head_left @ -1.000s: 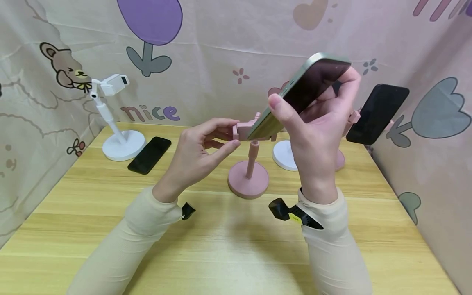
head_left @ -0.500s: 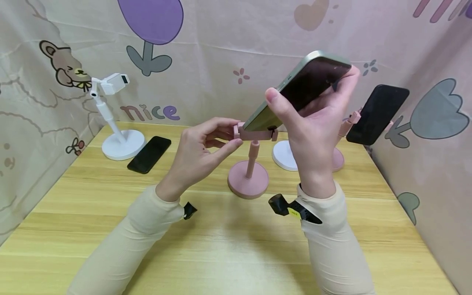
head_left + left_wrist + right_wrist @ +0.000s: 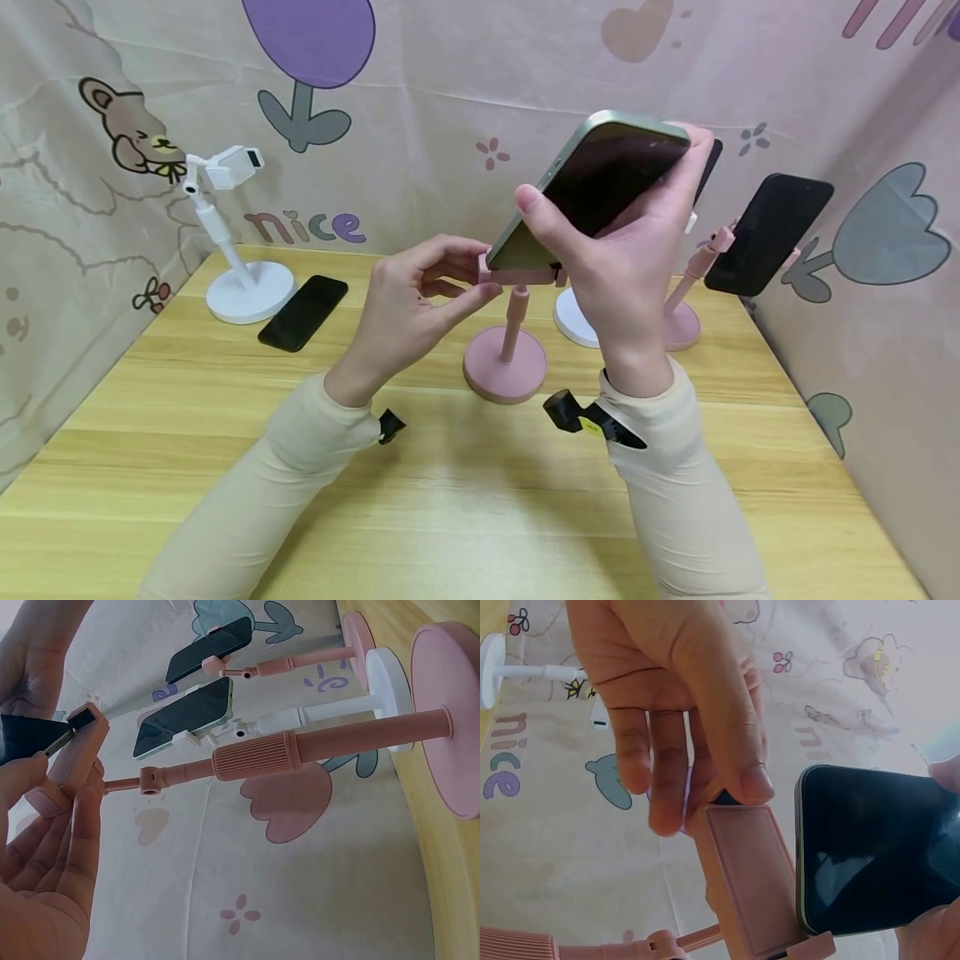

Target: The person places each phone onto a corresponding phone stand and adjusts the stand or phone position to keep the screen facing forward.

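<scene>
My left hand (image 3: pixel 408 308) pinches the left end of a pink phone clamp (image 3: pixel 521 277) between thumb and fingers. The clamp tops a pink phone stand (image 3: pixel 504 367), whose round base rests on the table. My right hand (image 3: pixel 633 254) grips a smartphone (image 3: pixel 600 179) with a pale green frame and dark screen, thumb along one side. The phone is tilted, its lower edge right over the clamp. In the right wrist view, a corner of the phone (image 3: pixel 877 851) meets the far lip of the clamp (image 3: pixel 754 877), and the clamp's flat face shows beside it.
At the back left stand a white phone stand (image 3: pixel 250 292) and a black phone (image 3: pixel 303 313) lying flat. Back right, a pink stand holds another black phone (image 3: pixel 768 233). A white stand's base (image 3: pixel 576 317) is partly hidden behind my right hand. A printed cloth hangs behind.
My right hand has moved left with the smartphone, bringing its lower edge down over the clamp. The left hand keeps its hold, shifting very slightly right.
</scene>
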Motion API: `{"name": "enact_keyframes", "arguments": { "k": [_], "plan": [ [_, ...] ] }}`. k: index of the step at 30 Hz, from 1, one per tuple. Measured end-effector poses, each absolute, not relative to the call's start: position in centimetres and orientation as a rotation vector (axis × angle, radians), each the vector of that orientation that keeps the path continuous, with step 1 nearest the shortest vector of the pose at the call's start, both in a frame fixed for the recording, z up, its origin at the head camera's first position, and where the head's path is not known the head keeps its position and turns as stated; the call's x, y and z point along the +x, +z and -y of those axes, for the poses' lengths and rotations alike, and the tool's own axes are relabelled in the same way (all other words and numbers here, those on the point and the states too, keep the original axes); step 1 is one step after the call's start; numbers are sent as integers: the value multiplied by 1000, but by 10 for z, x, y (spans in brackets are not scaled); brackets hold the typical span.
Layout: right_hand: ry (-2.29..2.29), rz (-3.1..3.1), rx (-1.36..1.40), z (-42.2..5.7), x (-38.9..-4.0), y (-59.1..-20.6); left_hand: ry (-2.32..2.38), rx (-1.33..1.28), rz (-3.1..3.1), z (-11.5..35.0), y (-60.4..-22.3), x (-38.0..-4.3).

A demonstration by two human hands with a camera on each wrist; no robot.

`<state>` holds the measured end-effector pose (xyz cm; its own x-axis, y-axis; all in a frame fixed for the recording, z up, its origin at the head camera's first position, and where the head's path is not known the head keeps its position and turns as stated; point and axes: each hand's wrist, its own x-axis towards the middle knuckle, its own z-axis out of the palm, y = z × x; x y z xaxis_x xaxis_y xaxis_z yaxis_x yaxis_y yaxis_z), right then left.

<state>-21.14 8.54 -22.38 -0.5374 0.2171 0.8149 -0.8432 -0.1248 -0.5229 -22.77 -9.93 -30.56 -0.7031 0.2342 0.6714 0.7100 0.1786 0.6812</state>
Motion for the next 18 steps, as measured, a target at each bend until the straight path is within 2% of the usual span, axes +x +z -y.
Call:
{"name": "enact_keyframes", "arguments": {
  "k": [10,18],
  "plan": [
    [1411,1434,734,-81,-227,-230,-1502,-889,2014,99,-305,-231],
    [1375,1408,715,-75,-232,-230,-1550,-927,1977,99,-304,-231]
  ]
}}
